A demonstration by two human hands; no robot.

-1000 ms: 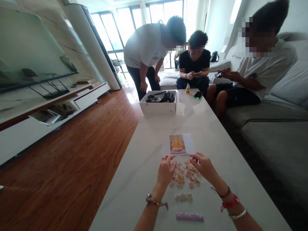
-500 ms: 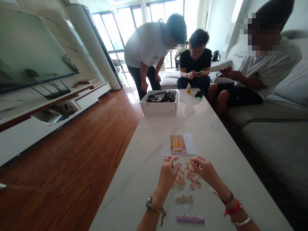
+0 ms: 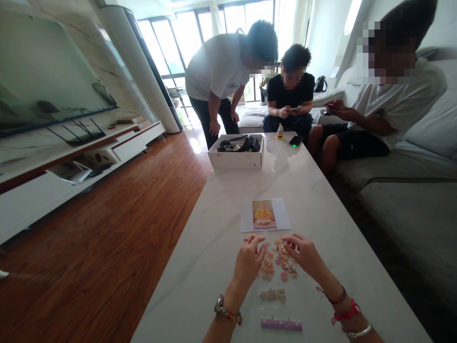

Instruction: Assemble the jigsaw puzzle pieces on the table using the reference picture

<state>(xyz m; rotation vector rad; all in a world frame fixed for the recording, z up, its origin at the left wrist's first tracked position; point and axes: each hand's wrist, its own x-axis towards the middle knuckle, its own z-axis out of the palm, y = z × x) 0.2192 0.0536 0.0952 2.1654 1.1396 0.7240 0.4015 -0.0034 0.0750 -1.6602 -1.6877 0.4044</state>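
Note:
Loose jigsaw puzzle pieces (image 3: 268,267), mostly orange, pink and yellow, lie in a pile on the white table. My left hand (image 3: 249,257) is at the pile's left edge, its thumb and bent fingers apart. On the opposite side, my right hand (image 3: 303,251) reaches over the upper pieces with curved, parted fingers; I see no piece held in it. Nearer to me lies a joined pale strip of puzzle pieces (image 3: 273,295). Below it is a joined purple strip (image 3: 281,324). A sheet with a printed picture of a yellow figure (image 3: 264,214) lies just beyond my hands.
A white box (image 3: 235,160) holding black gear stands farther along the table (image 3: 200,267). Behind it are a small yellow bottle (image 3: 280,131) and a phone (image 3: 295,141). One person leans over the far left; two others sit around the right side. A grey sofa (image 3: 410,205) runs alongside.
Both hands stay over the pile, with only slight finger movement. The pieces and strips look almost unchanged, apart from a small shift of the view.

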